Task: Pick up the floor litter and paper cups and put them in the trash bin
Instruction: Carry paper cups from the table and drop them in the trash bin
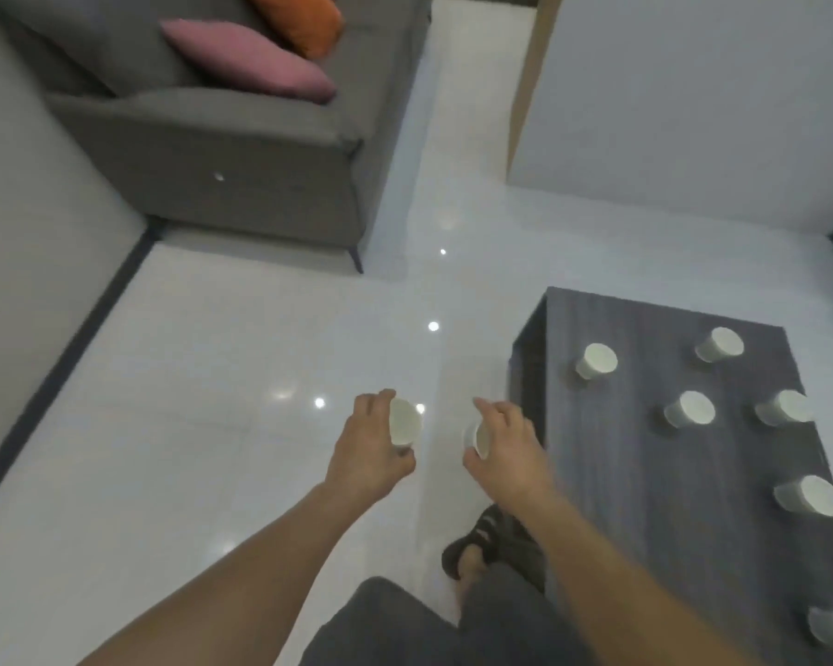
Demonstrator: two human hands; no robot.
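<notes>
Gray trouser legs [405,622] and a sandalled foot [482,540] stand on glossy white floor [212,377], close to the left side of a dark wood-grain table [645,473]. Open floor runs ahead and to the left as far as a gray sofa [241,161] and a dark skirting strip [68,358] along the left wall. A clear lane passes between the sofa and a white wall [693,98] on the right.

Six white paper cups [596,361] stand well apart on the table, the nearest cut by the frame edge. Two more are held over the floor, left of the table.

Both bare arms reach forward, with the hands near each other but apart. The left hand [369,442] curls its fingers round one cup [405,420]. The right hand [506,449] grips the other cup [479,437], which is mostly hidden behind it.
</notes>
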